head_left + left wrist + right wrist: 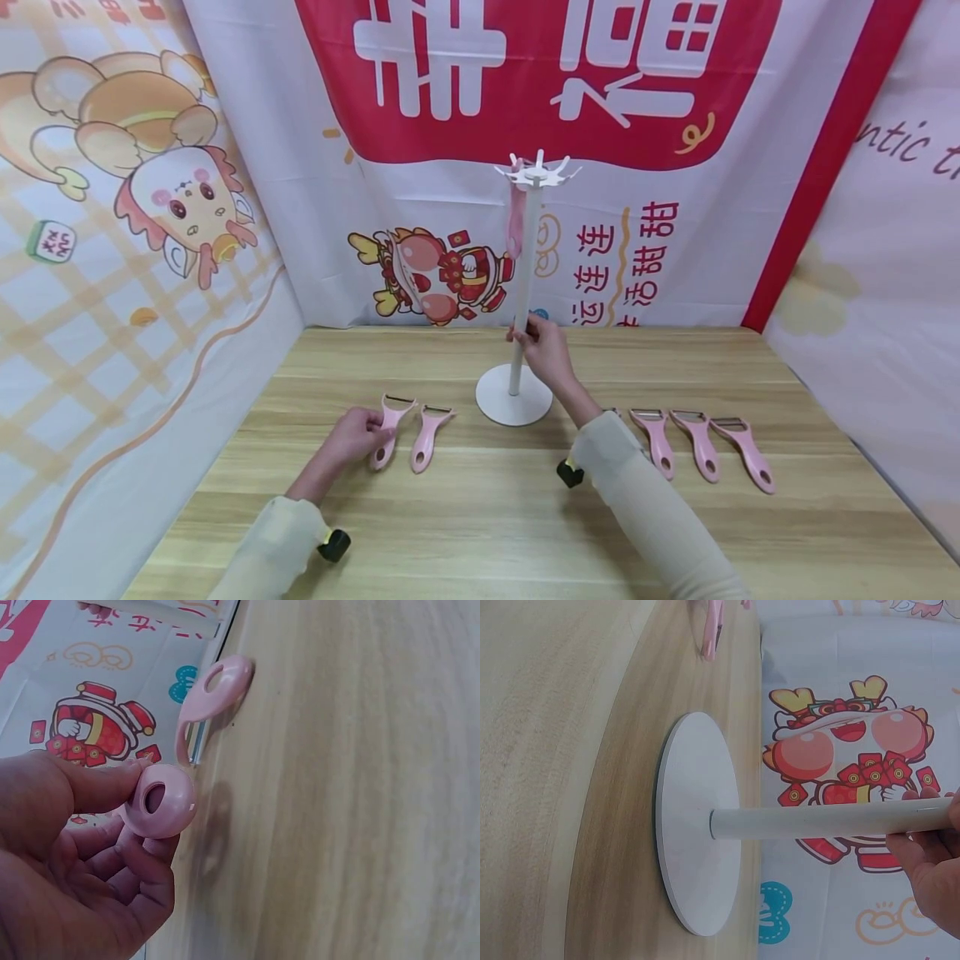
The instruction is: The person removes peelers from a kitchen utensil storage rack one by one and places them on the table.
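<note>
My left hand [358, 434] pinches a pink Y-shaped peeler [166, 801] by its handle, thumb on one side and fingers curled on the other. Just right of it on the table lies a second pink peeler [425, 439]. My right hand [547, 353] grips the pole [817, 822] of a white hook stand [514, 395] low down, above the round base. From a hook at the top left of the stand hangs another pink peeler [516, 218].
Several pink peelers [697, 442] lie in a row at the right; the right sleeve [637, 483] partly hides one. Printed cloth [435, 183] hangs behind the wooden table [450, 533] and on both sides.
</note>
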{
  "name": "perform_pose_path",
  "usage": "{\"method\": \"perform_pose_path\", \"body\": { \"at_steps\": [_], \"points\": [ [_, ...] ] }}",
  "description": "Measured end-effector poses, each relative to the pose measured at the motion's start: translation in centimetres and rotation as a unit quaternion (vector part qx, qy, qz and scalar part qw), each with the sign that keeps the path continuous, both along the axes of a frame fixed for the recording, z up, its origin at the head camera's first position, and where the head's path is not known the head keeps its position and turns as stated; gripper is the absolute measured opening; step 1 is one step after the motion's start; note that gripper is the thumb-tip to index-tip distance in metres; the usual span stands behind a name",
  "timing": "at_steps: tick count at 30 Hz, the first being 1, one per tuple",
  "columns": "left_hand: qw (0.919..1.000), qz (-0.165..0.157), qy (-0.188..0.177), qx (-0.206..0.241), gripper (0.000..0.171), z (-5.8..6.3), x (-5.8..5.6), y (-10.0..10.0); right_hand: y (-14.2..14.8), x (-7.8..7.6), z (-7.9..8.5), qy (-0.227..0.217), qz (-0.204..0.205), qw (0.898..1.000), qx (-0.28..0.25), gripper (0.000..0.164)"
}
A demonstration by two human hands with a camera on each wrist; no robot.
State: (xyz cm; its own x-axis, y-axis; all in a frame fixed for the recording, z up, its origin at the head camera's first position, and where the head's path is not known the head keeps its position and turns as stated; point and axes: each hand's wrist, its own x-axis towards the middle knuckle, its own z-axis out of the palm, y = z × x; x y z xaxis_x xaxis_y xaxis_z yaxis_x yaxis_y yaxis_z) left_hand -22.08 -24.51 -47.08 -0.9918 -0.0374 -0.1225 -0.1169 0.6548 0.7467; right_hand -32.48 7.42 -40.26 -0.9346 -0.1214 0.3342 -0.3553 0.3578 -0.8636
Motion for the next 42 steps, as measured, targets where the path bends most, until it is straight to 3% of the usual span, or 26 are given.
{"method": "perform_pose_path", "body": {
  "at_steps": [11,20,28,42],
  "points": [
    [0.9999,-0.012,0.004,-0.009,0.010,-0.8,-0.2,0.4,0.2,0.0,0.0,0.000,-0.002,1.000,0.000,0.013],
    [0.9973,-0.011,0.023,-0.070,0.013,-0.7,-0.1,0.9,0.3,-0.2,0.0,0.007,0.003,1.000,0.001,0.013],
    [0.9956,-0.001,0.031,-0.089,0.013,-0.9,0.1,0.9,0.2,0.0,0.1,0.001,-0.001,1.000,0.004,0.013],
    [0.9954,0.000,0.019,-0.094,0.012,-0.1,1.1,0.9,-0.1,0.1,-0.1,0.005,-0.007,1.000,0.006,0.013]
  ]
}}
